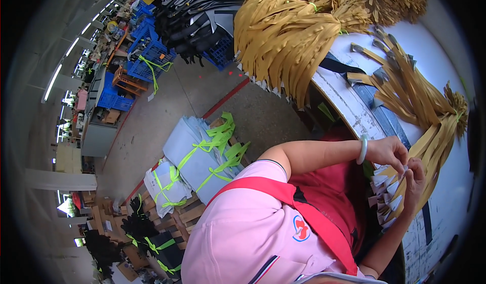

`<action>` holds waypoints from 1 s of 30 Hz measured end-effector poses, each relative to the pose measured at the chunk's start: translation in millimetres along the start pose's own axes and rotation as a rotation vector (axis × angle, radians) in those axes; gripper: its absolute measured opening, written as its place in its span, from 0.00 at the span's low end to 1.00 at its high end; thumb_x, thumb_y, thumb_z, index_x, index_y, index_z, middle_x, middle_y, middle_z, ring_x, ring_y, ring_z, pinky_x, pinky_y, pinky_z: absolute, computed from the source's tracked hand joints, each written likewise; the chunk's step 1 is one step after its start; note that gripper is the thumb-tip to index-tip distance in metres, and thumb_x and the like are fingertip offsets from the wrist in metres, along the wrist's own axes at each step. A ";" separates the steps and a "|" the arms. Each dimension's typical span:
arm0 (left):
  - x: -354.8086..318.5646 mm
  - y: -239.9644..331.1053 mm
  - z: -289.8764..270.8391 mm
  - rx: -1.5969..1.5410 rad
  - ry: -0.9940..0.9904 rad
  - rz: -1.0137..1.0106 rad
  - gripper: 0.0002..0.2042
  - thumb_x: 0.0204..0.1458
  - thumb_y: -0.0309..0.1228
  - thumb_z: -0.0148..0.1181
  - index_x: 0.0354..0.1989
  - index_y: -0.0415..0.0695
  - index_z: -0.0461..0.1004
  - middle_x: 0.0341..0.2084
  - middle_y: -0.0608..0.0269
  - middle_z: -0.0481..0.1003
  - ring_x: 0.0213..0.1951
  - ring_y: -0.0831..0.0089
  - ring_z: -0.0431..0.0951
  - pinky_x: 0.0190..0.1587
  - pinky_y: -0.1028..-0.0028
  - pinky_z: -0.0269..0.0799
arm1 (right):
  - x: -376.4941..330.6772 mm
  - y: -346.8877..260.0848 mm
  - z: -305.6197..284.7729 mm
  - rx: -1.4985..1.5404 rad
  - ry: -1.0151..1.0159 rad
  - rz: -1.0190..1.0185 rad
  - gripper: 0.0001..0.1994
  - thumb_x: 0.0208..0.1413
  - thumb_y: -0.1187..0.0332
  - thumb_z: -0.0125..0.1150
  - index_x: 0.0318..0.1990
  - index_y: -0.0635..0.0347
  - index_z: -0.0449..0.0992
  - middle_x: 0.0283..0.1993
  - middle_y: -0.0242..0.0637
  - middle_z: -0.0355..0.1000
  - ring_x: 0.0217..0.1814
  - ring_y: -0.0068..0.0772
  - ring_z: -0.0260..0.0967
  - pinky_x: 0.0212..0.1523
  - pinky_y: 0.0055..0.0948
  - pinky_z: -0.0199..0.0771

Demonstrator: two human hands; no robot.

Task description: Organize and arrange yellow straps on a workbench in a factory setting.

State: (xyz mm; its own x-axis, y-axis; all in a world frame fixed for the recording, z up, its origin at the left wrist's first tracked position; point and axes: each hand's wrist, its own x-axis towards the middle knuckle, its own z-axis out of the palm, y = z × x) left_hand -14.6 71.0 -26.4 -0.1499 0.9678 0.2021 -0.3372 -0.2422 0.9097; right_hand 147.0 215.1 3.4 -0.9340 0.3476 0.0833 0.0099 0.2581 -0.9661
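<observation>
Both hands are up at the table edge — the left hand [389, 151], with a pale bangle [362, 149] on its wrist, pinches the top of a fanned stack of tan strips with white and grey tips [387, 193], and the right hand [416, 182] closes on the same stack from the far side. The stack runs into a tied bundle of tan strips [430, 111] lying on the white table [430, 46]. More tan bundles [293, 30] hang over the table's end. Down on the floor — pale blue sheets tied with green bands [200, 157] on a wooden pallet [190, 215], and blue crates [147, 56] further off.
</observation>
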 end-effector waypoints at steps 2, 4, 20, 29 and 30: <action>-0.7 -2.8 -1.1 -0.029 0.026 -0.012 0.06 0.46 0.21 0.68 0.32 0.37 0.79 0.27 0.65 0.80 0.32 0.81 0.78 0.38 0.80 0.73 | 0.8 -6.1 1.1 -0.061 0.002 -0.027 0.13 0.56 0.60 0.68 0.34 0.58 0.70 0.39 0.29 0.62 0.44 0.21 0.62 0.44 0.19 0.63; -0.8 -3.2 -2.4 -0.161 0.047 -0.021 0.06 0.45 0.21 0.68 0.32 0.37 0.79 0.27 0.64 0.80 0.32 0.81 0.78 0.38 0.80 0.73 | 0.9 -15.8 8.3 0.082 0.000 -0.008 0.13 0.55 0.62 0.69 0.34 0.58 0.70 0.38 0.28 0.62 0.40 0.19 0.63 0.42 0.17 0.65; 0.1 -16.3 -12.1 -0.203 0.101 -0.044 0.06 0.46 0.22 0.69 0.30 0.36 0.77 0.26 0.59 0.80 0.30 0.75 0.80 0.35 0.78 0.76 | 9.6 9.4 6.3 0.154 0.021 -0.001 0.02 0.59 0.76 0.60 0.35 0.59 0.74 0.40 0.30 0.64 0.33 0.17 0.62 0.32 0.17 0.63; 0.0 -14.6 -23.2 -0.174 0.175 -0.036 0.07 0.45 0.23 0.70 0.30 0.36 0.77 0.26 0.59 0.80 0.29 0.75 0.80 0.33 0.77 0.77 | 22.7 5.6 -6.8 0.053 0.050 -0.003 0.05 0.65 0.70 0.55 0.43 0.61 0.74 0.45 0.31 0.68 0.32 0.16 0.61 0.34 0.16 0.63; -1.9 -13.7 -24.4 -0.174 0.178 -0.042 0.08 0.45 0.24 0.71 0.31 0.36 0.78 0.26 0.60 0.80 0.29 0.75 0.80 0.33 0.77 0.76 | 23.2 0.9 1.5 -0.044 0.051 -0.002 0.06 0.65 0.69 0.55 0.44 0.61 0.74 0.46 0.31 0.70 0.33 0.16 0.61 0.35 0.16 0.63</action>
State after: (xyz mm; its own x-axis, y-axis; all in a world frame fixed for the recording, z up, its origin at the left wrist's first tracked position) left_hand -32.4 70.8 -48.1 -0.2879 0.9539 0.0841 -0.4992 -0.2245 0.8369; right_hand 124.8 222.1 4.1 -0.9144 0.3927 0.0983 0.0251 0.2973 -0.9545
